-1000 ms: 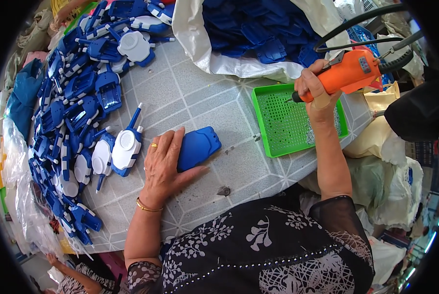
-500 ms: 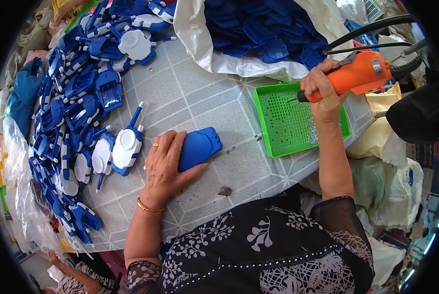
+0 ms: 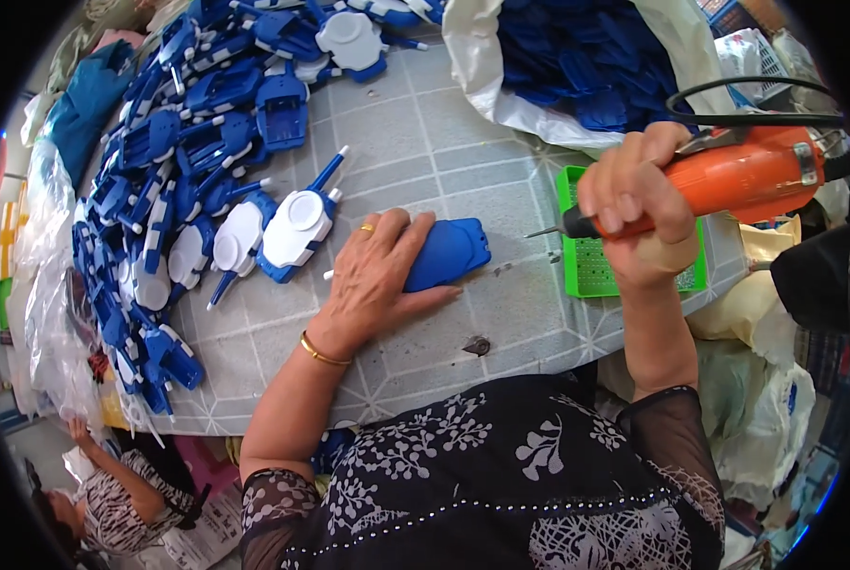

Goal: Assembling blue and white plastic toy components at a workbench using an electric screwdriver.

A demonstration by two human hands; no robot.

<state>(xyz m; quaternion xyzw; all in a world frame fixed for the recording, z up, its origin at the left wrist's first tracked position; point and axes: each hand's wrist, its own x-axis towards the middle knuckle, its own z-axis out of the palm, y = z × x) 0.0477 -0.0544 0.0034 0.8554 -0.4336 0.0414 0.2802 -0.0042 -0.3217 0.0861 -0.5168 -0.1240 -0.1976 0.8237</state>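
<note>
My left hand [image 3: 373, 275], with a ring and a gold bangle, grips a blue plastic part [image 3: 451, 253] against the tabletop. Fingers and palm cover its left portion, and a small white tip peeks out on the far side of the hand. In my right hand [image 3: 639, 204] is an orange electric screwdriver [image 3: 753, 180], its fingers wrapped round the front of the body. The thin bit points left, past the left rim of a green perforated tray [image 3: 591, 271] and short of the blue part. Small metal screws show at the tray's right end, partly behind my wrist.
Blue-and-white plastic assemblies [image 3: 297, 228] are heaped along the table's left side. A white sack [image 3: 477, 71] of blue parts stands at the far right. A dark scrap [image 3: 476, 346] lies near the front edge. Another person [image 3: 126, 494] is at lower left.
My right hand has brought the screwdriver leftward from over the tray, so the bit now clears its left rim. The left hand stays on the blue part. The whole view has shifted.
</note>
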